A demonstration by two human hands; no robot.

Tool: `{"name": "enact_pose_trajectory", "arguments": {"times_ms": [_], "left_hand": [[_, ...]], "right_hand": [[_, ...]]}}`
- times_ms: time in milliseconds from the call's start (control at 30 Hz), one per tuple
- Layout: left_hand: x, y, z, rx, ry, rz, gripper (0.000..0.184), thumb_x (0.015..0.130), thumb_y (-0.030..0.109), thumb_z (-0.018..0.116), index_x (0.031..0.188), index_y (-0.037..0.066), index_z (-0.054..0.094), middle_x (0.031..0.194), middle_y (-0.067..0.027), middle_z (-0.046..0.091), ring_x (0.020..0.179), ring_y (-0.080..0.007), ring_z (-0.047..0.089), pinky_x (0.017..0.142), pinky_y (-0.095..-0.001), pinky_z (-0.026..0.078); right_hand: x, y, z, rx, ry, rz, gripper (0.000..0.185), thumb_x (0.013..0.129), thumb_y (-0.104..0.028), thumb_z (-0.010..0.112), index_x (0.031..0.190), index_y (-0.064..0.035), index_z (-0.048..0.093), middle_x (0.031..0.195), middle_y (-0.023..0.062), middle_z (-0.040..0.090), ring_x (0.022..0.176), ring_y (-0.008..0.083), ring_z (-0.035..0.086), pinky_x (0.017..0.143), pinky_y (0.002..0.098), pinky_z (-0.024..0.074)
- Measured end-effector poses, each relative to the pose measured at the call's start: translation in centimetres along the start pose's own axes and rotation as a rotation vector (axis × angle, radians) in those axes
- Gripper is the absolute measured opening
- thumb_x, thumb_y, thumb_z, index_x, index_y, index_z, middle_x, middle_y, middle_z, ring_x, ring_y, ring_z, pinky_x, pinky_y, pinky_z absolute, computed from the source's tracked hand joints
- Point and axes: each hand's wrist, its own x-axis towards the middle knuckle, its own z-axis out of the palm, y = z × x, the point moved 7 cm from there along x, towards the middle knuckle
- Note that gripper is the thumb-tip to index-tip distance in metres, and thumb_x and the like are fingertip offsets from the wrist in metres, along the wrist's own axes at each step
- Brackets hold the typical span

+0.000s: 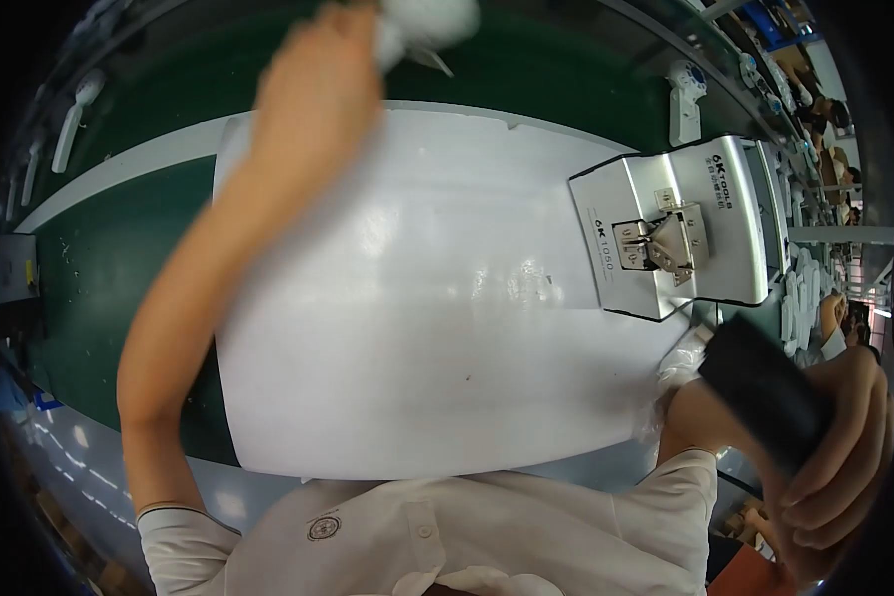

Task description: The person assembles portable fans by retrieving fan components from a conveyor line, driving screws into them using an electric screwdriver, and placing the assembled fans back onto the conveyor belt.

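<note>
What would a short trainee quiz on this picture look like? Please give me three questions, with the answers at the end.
1. Multiple choice: what colour is the handheld object in the right hand?
A. White
B. Black
C. Red

2. True or false: the left hand is touching the silver machine.

3. Fill in the missing colour: a ____ sheet covers much of the green bench.

Key:
1. B, black.
2. False. It is near the sheet's far edge, by a white item; blur hides whether it holds that item.
3. White.
</note>
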Motion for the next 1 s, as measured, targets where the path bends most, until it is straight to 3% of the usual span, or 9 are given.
{"name": "enact_pose_trajectory", "arguments": {"times_ms": [67,200,300,333,367,400,467,700,1000], "left_hand": [[4.7,-6.6,1.2,0.294,-0.086,-0.288,0.053,0.092,0.036,0.061,0.127,-0.003,0.056,0.105,-0.0196,0.059,0.099,-0.0352,0.056,0.083,-0.0426,0.049],[6.9,-8.7,4.9,0.814,-0.144,-0.236,0.051,0.096,0.040,0.059,0.130,0.001,0.056,0.120,-0.0179,0.062,0.101,-0.0343,0.062,0.083,-0.0423,0.051],[11.2,-1.3,5.6,0.289,-0.376,-0.225,0.055,0.097,0.041,0.059,0.128,-0.004,0.058,0.138,-0.0203,0.055,0.113,-0.0382,0.059,0.095,-0.0426,0.050],[11.9,3.0,6.7,0.291,-0.125,0.014,0.057,0.097,0.057,0.051,0.112,0.004,0.069,0.115,-0.0174,0.066,0.102,-0.0377,0.062,0.079,-0.0533,0.051],[12.7,7.1,7.9,0.064,-0.079,0.022,0.056,0.098,0.054,0.050,0.098,0.003,0.073,0.113,-0.0177,0.069,0.101,-0.0384,0.065,0.080,-0.0499,0.053],[13.4,10.6,10.7,-0.315,-0.502,-0.027,0.059,0.098,0.056,0.049,0.096,0.002,0.074,0.108,-0.0184,0.072,0.097,-0.0377,0.068,0.083,-0.0457,0.054],[14.8,16.7,16.0,-0.509,-0.576,-0.098,0.074,0.089,0.069,0.050,0.104,0.001,0.075,0.104,-0.0194,0.073,0.094,-0.0351,0.070,0.083,-0.0430,0.055],[18.5,22.4,19.8,-0.422,-0.529,-0.183,0.064,0.076,0.056,0.071,0.106,-0.001,0.075,0.107,-0.0190,0.073,0.092,-0.0347,0.071,0.083,-0.0436,0.056],[12.6,12.0,14.2,-1.570,-0.758,-0.573,0.047,0.092,0.014,0.063,0.128,-0.015,0.053,0.109,-0.0225,0.071,0.092,-0.0309,0.073,0.082,-0.0363,0.060]], "right_hand": [[0.3,-1.7,0.4,-0.026,0.028,-0.053,0.024,0.080,-0.010,0.082,0.090,-0.0124,0.060,0.065,0.0011,0.067,0.056,0.0118,0.064,0.052,0.0219,0.0552],[0.1,-2.5,-0.8,-0.045,0.064,-0.108,0.024,0.079,-0.010,0.082,0.090,-0.0125,0.061,0.065,0.0011,0.067,0.056,0.0118,0.064,0.053,0.0219,0.0554],[-0.5,-3.1,-2.0,-0.053,0.088,-0.133,0.024,0.079,-0.010,0.082,0.090,-0.0126,0.061,0.065,0.0010,0.068,0.056,0.0117,0.064,0.053,0.0219,0.0556],[-0.5,-3.4,-2.2,-0.055,0.092,-0.141,0.024,0.079,-0.010,0.082,0.090,-0.0126,0.061,0.065,0.0010,0.068,0.056,0.0117,0.064,0.053,0.0219,0.0556],[-0.6,-3.6,-2.4,-0.064,0.095,-0.144,0.024,0.079,-0.010,0.083,0.090,-0.0127,0.061,0.065,0.0010,0.068,0.056,0.0117,0.064,0.053,0.0219,0.0557],[-0.6,-3.8,-2.5,-0.069,0.091,-0.144,0.025,0.079,-0.010,0.083,0.090,-0.0127,0.061,0.065,0.0010,0.068,0.056,0.0117,0.064,0.053,0.0220,0.0557],[-0.7,-4.0,-2.5,-0.077,0.083,-0.145,0.025,0.078,-0.010,0.083,0.090,-0.0128,0.061,0.065,0.0009,0.068,0.056,0.0116,0.064,0.053,0.0220,0.0558],[-1.2,-4.4,-2.8,-0.130,0.094,-0.116,0.025,0.078,-0.010,0.084,0.090,-0.0130,0.062,0.066,0.0008,0.068,0.056,0.0115,0.065,0.053,0.0220,0.0562],[-1.0,-1.2,-2.9,-0.113,0.118,-0.014,0.026,0.077,-0.011,0.085,0.090,-0.0133,0.062,0.066,0.0006,0.068,0.056,0.0114,0.065,0.053,0.0220,0.0567]]}}
